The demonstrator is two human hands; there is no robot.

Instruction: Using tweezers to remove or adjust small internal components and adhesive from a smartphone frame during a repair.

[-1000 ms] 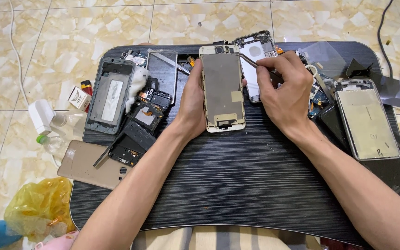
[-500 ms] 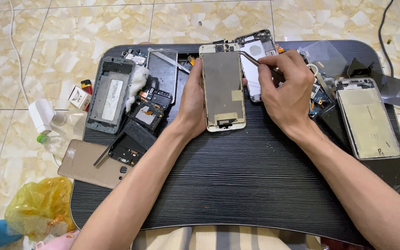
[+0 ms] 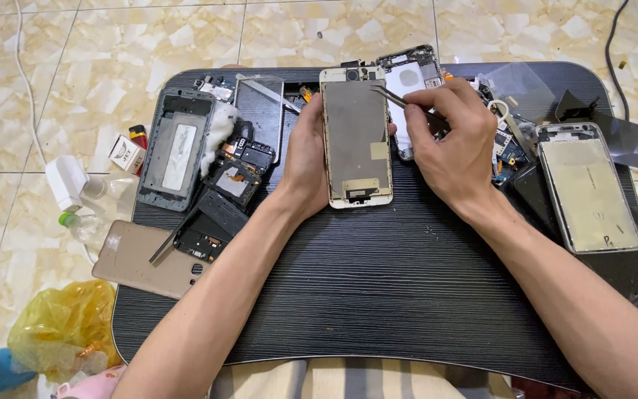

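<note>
A phone screen assembly (image 3: 356,140) with a bare metal back lies upright in the middle of the black lap table (image 3: 378,295). My left hand (image 3: 306,159) grips its left edge and holds it steady. My right hand (image 3: 452,140) is shut on thin metal tweezers (image 3: 400,102), whose tips point at the upper right corner of the assembly. Just behind the tweezers sits an opened phone body (image 3: 411,81), partly covered by my right hand.
Left of my hands lie a grey phone frame (image 3: 177,148), a dark glass panel (image 3: 258,111), circuit parts (image 3: 234,177) and a gold back cover (image 3: 149,260). A silver phone frame (image 3: 588,188) lies at right. A yellow bag (image 3: 60,325), charger and bottle rest on the tiled floor.
The tweezers' tips have shifted slightly along the assembly's upper right edge. Both hands otherwise stay where they were.
</note>
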